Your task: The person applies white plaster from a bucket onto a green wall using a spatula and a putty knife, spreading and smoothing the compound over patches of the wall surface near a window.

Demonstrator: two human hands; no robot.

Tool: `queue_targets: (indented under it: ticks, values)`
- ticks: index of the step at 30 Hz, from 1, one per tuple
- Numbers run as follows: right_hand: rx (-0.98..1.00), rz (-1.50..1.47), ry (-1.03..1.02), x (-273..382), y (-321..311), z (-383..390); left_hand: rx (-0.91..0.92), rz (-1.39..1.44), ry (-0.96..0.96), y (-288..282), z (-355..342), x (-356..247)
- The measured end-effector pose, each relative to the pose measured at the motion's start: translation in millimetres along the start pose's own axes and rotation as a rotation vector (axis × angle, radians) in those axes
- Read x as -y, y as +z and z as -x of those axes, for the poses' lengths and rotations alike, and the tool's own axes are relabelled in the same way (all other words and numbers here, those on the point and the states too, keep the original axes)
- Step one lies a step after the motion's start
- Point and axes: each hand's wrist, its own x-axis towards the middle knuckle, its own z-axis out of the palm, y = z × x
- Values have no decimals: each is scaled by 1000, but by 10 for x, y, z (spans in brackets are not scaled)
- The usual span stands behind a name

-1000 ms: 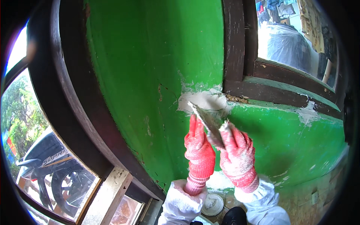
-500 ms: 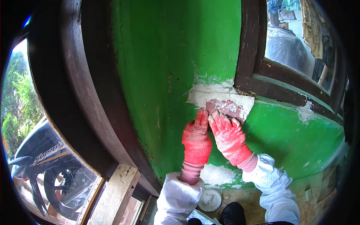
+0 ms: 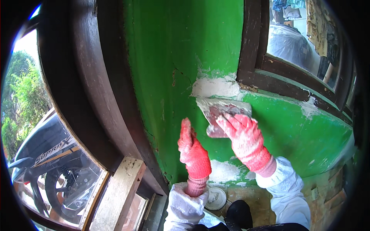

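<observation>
My right hand [image 3: 246,143]: I'm grasping the scraper [image 3: 212,115], near side of the white patch [image 3: 216,87]!
My left hand [image 3: 194,154]: released, straight, left of the scraper!

Trowel [image 3: 220,107] partly covered, left sleeve [image 3: 184,210] cut off

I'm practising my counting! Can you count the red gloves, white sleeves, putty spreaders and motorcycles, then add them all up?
Red gloves: 2
White sleeves: 2
Putty spreader: 1
Motorcycle: 1
Total: 6
</observation>
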Motion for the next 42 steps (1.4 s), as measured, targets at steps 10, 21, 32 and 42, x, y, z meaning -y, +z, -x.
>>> queue_targets:
  ticks: [10, 21, 32, 42]
  values:
    - [54, -1168, 1001, 63, -174, 1077, 190, -33, -931, -1192, 1911, 1394]
    - [610, -989, 628, 934, 1555, 4483, 1206, -1071, -1020, -1481, 3976, 2101]
    - [996, -721, 366, 1183, 2175, 4412, 586, -1161, -1314, -1541, 4416, 2645]
    - [1276, -674, 55, 1679, 2367, 4011, 470, -1013, -1278, -1438, 4424, 2617]
